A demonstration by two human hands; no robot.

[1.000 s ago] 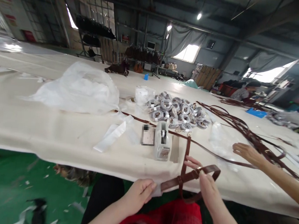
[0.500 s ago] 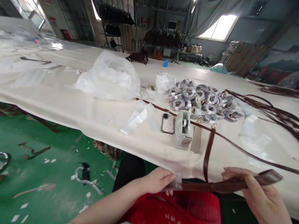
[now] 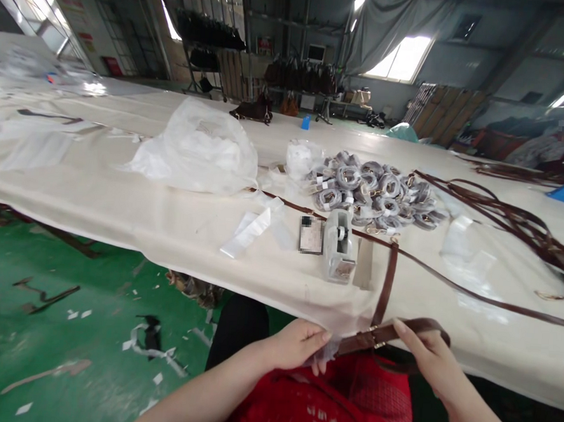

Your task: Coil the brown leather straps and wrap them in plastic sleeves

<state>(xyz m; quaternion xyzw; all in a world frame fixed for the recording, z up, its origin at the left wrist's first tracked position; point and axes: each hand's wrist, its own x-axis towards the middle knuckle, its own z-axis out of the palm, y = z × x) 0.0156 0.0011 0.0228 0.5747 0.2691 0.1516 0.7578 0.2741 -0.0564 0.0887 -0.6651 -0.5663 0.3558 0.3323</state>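
A brown leather strap [image 3: 356, 343] stretches between my two hands over the front edge of the table. My left hand [image 3: 297, 342] is closed on its left end, where clear plastic wrap [image 3: 329, 352] covers the leather. My right hand [image 3: 428, 355] pinches the strap farther right, where it bends into a loop. A metal buckle shows on it between the hands. One narrower length of strap [image 3: 386, 281] runs from my work up onto the table. Beyond the hands stands a tape dispenser [image 3: 339, 247], beside a small pixelated item [image 3: 311, 236].
Several coiled straps in plastic [image 3: 388, 186] lie piled behind the dispenser. Loose brown straps [image 3: 511, 215] spread to the right. A large clear plastic bag [image 3: 200, 149] and flat plastic sleeves [image 3: 252, 228] lie on the left. Scraps litter the green floor [image 3: 112, 334].
My right hand has moved left, toward my left hand, and the strap in it has curled into a loop. My left hand keeps its hold. The view has shifted slightly.
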